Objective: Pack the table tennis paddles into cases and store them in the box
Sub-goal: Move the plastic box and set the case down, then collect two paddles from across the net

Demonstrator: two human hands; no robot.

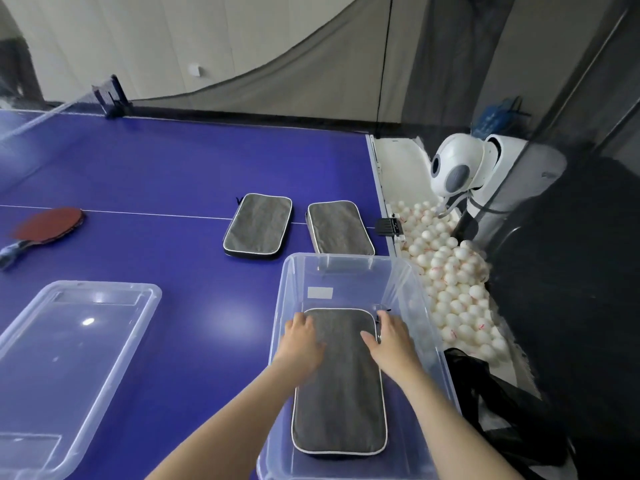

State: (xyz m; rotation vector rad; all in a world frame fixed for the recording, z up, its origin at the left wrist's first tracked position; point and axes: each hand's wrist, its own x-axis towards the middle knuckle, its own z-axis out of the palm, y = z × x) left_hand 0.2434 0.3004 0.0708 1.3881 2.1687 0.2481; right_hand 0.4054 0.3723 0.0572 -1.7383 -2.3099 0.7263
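Two bare hands work inside a clear plastic box (280, 306) at the near R edge of a blue table tennis table (156, 161). L hand (304, 341) lies flat on a grey paddle case (339, 403), fingers straight, pressing its far-L corner. R hand (391, 337) grasps the case's R edge, thumb on top. Case lies flat on the box floor. Box lid (69, 358) sits to the L. Beyond the box, a second case (258, 225) and third case (339, 228) lie side by side, apart. Red paddle (45, 226) rests far L, uncased. White balls (450, 282) pile up off the table's R side, below a white ball machine (457, 164).
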